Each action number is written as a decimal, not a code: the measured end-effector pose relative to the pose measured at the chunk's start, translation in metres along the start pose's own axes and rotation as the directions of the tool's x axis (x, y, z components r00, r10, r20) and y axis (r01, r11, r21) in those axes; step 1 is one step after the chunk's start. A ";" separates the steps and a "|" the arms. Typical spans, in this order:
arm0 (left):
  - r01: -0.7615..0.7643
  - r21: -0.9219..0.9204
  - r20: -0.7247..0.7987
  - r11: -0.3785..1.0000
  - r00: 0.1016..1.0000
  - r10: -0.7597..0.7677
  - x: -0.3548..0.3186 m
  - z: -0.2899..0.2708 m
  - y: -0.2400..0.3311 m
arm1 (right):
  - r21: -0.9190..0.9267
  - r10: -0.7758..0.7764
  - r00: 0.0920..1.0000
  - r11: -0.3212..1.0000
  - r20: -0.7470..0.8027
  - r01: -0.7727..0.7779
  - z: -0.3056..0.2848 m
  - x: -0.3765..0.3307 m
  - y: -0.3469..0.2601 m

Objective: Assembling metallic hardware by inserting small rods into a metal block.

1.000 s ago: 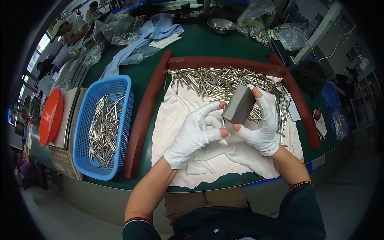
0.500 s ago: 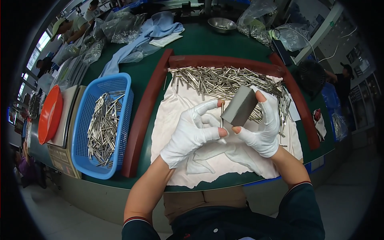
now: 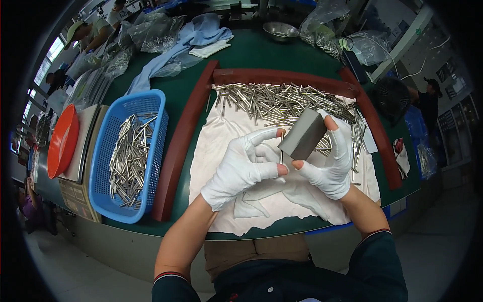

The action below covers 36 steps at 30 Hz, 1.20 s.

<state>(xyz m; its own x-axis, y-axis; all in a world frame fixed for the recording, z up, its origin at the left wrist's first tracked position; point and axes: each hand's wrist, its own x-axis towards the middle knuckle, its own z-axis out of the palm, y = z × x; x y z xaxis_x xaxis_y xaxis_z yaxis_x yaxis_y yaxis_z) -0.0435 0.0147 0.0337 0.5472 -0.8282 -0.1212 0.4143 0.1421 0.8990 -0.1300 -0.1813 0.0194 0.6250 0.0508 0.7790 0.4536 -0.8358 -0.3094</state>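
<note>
Between gloved hands (image 3: pixel 338 168), plain grey block (image 3: pixel 304 135)

A cloth (image 3: pixel 211 156) lies on the table (image 3: pixel 246 50), with rails (image 3: pixel 282 76) along its left, far and right sides. Rods (image 3: pixel 271 98) lie across its far part. Over it, a single rod (image 3: pixel 282 146) in the left hand (image 3: pixel 241 163) is just left of the block (image 3: pixel 303 133) in the right hand (image 3: pixel 333 163). Left of the rails stands a basket (image 3: pixel 160 131), rods inside.
</note>
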 end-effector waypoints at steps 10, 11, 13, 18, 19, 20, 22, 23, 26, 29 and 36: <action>-0.053 0.060 -0.039 0.997 0.998 0.056 0.000 -0.002 -0.004 | -0.039 -0.024 1.000 0.999 -0.019 0.023 0.001 0.000 -0.001; -0.095 0.098 -0.032 0.991 0.995 0.098 0.002 0.004 -0.004 | -0.031 -0.019 0.999 0.999 -0.032 0.018 0.001 0.004 -0.006; -0.126 0.156 -0.028 0.980 0.991 0.132 0.001 0.001 -0.006 | -0.030 -0.023 0.999 0.999 -0.043 0.021 0.004 0.007 -0.010; -0.108 0.105 -0.072 0.989 0.991 0.116 0.003 0.000 -0.004 | -0.068 -0.019 1.000 0.997 -0.009 0.019 0.003 -0.002 -0.002; -0.156 0.090 -0.074 0.984 0.984 0.163 0.003 0.003 -0.005 | -0.066 -0.039 0.998 0.997 -0.040 0.036 0.005 0.002 -0.005; -0.155 0.088 -0.077 0.984 0.984 0.161 0.002 0.003 -0.005 | -0.064 -0.058 0.996 0.996 -0.070 0.054 0.006 0.003 -0.007; -0.090 0.065 -0.090 0.994 0.991 0.096 -0.003 -0.004 -0.002 | -0.083 -0.071 0.996 0.994 -0.051 0.067 0.003 0.001 -0.005; -0.090 0.066 -0.089 0.994 0.991 0.095 -0.003 -0.005 -0.003 | -0.101 -0.084 0.996 0.992 -0.030 0.080 0.003 0.000 -0.004; -0.101 0.078 -0.081 0.992 0.991 0.107 0.000 0.000 -0.006 | -0.094 -0.063 0.997 0.994 -0.045 0.059 0.001 0.004 -0.009; -0.182 0.203 -0.063 0.962 0.978 0.199 -0.001 0.000 -0.008 | -0.063 -0.066 0.997 0.996 -0.050 0.062 0.004 0.006 -0.012; -0.167 0.224 -0.081 0.960 0.979 0.189 -0.003 -0.002 -0.002 | -0.098 -0.104 0.994 0.990 -0.035 0.100 0.000 0.007 -0.006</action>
<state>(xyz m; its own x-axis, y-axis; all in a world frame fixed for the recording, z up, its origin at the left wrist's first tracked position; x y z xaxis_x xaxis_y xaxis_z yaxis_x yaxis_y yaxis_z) -0.0445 0.0179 0.0318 0.6725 -0.7399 0.0171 0.1437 0.1532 0.9777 -0.1284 -0.1757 0.0262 0.5520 0.1180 0.8254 0.4495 -0.8759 -0.1754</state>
